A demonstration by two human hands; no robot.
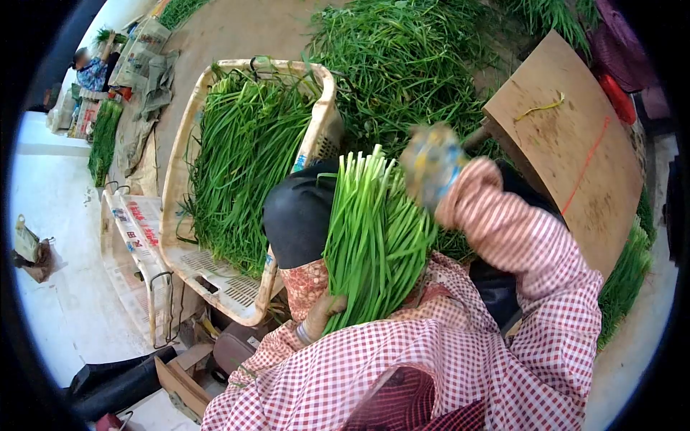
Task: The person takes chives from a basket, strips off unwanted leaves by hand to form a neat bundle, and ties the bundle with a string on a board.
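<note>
A thick bundle of long green leafy stalks (377, 244) lies across my lap, its pale cut ends pointing up and away from me. Gloved in a dirty light colour, my left hand (321, 316) is closed round the lower left side of the bundle. My right hand (431, 161), in a blue, yellow and grey glove, is raised just right of the pale ends; motion blur hides its fingers. Left of the bundle, a cream plastic crate (327, 93) holds many more green stalks (244, 158).
Loose greens (410, 65) are heaped ahead. A brown board (568, 144) at the right carries a yellow strip and a red string. Another crate (136, 251) stands left. A seated person (93, 72) is far off at the upper left, near more greens (106, 140).
</note>
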